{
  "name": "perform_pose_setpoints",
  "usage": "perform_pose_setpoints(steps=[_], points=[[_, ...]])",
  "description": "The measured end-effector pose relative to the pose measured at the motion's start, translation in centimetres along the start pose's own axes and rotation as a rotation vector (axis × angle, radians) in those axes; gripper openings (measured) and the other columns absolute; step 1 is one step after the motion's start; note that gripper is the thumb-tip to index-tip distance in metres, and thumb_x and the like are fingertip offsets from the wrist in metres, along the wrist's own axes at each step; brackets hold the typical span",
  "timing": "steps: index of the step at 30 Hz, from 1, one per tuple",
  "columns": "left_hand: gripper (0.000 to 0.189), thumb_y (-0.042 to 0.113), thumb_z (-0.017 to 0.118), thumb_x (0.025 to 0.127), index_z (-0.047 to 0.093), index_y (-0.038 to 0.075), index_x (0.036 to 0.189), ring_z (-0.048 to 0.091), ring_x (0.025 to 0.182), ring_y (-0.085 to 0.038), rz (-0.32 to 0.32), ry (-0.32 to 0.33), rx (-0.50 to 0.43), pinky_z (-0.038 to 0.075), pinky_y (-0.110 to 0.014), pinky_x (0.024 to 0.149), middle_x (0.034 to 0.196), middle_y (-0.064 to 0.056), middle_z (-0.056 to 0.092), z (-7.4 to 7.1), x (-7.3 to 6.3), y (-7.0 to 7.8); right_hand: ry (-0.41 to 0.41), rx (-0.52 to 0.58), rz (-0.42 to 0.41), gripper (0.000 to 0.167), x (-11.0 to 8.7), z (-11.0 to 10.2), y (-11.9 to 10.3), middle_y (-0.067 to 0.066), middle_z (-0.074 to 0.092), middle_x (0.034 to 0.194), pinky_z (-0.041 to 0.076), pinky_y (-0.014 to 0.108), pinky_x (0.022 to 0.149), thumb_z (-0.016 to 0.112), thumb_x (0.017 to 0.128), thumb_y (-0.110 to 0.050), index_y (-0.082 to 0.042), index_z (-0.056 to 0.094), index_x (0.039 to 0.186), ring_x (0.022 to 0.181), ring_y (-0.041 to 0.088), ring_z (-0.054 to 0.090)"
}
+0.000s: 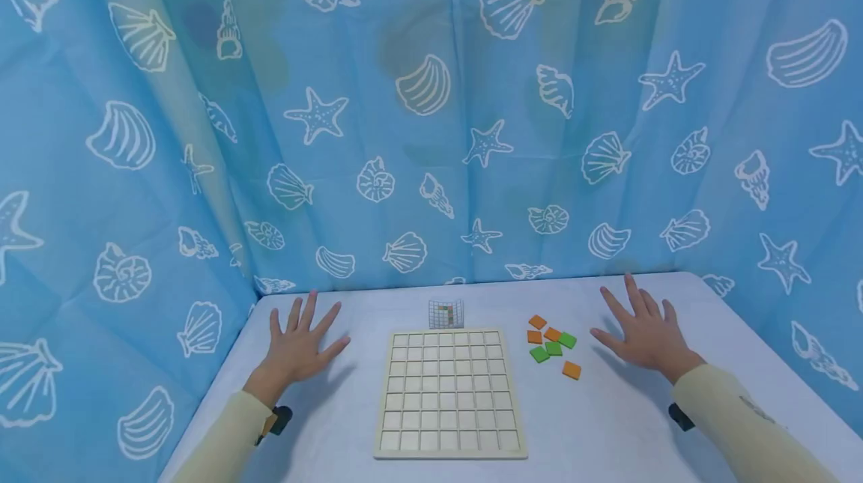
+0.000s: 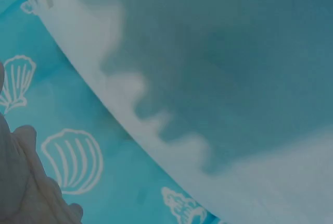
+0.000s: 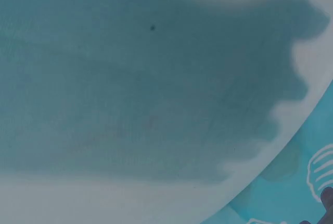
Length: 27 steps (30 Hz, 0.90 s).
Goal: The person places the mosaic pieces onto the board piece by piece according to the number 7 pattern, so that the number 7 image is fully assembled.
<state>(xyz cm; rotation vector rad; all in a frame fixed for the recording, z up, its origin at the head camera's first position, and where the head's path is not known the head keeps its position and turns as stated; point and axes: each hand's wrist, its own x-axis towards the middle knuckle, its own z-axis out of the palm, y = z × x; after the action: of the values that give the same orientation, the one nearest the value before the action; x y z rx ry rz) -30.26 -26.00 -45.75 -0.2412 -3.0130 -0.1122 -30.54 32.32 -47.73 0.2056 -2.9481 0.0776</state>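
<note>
White table (image 1: pixel 580 423) in all views

Curtain (image 1: pixel 431 146): thin-looking cloth, matt, lightly creased; table surface (image 1: pixel 573 430): smooth, pale, matt, cloth or plastic sheet, cannot tell which. Gridded board (image 1: pixel 448 399): smooth, plastic or painted wood, undetermined; tiles (image 1: pixel 553 349): smooth-faced, matt, plastic-looking. Right sleeve (image 1: pixel 748 419) and left sleeve (image 1: pixel 225 434): soft matt cloth.

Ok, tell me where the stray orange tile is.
In the head view, right of centre, the stray orange tile lies on the white tabletop between the gridded board and the right hand, lower in the picture than the other tiles.
</note>
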Motion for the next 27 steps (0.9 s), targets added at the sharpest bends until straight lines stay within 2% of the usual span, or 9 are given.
perform_pose_setpoints(steps=[9, 18, 22, 27], points=[[0.081, 0.070, 0.047, 0.091, 0.027, 0.028, 0.157, 0.002, 0.152, -0.046, 0.064, -0.017, -0.001, -0.007, -0.076, 0.114, 0.167, -0.017, 0.001, 0.0, -0.2, 1.5, 0.022, -0.010, -0.027, 0.087, -0.6, 0.9, -0.3, 0.030, 0.007, 0.161, 0.011, 0.081, 0.109, 0.056, 0.090, -0.064, -0.013, 0.028, 0.154, 0.137, 0.057, 0.024], [0.081, 0.071, 0.048, 0.091, 0.025, 0.031, 0.157, 0.008, 0.152, -0.045, 0.144, 0.003, -0.018, 0.000, -0.076, 0.115, 0.167, -0.014, 0.003, -0.6, -0.5, 4.0, 0.017, 0.025, -0.115, 0.088, -1.0, 0.8, -2.3, 0.028, 0.012, 0.162, 0.017, 0.080, 0.109, 0.059, 0.089, -0.062, -0.014, 0.028, 0.156, 0.139, 0.053, 0.029], [0.081, 0.070, 0.051, 0.090, 0.028, 0.030, 0.157, 0.010, 0.152, -0.044, 0.157, -0.004, -0.061, 0.002, -0.076, 0.115, 0.167, -0.015, 0.006, -0.3, -0.9, 5.0, 0.008, 0.031, -0.134, 0.088, -1.1, 1.0, -3.4, 0.026, 0.013, 0.162, 0.020, 0.079, 0.110, 0.060, 0.088, -0.063, -0.016, 0.030, 0.155, 0.138, 0.051, 0.032], [0.083, 0.070, 0.052, 0.090, 0.026, 0.029, 0.157, 0.007, 0.152, -0.044, 0.175, -0.055, -0.145, 0.001, -0.076, 0.115, 0.168, -0.013, 0.002, 0.2, -1.4, 5.8, -0.008, 0.069, -0.159, 0.087, -1.4, 1.3, -4.9, 0.024, 0.016, 0.162, 0.022, 0.077, 0.110, 0.064, 0.086, -0.063, -0.018, 0.034, 0.155, 0.138, 0.050, 0.034]])
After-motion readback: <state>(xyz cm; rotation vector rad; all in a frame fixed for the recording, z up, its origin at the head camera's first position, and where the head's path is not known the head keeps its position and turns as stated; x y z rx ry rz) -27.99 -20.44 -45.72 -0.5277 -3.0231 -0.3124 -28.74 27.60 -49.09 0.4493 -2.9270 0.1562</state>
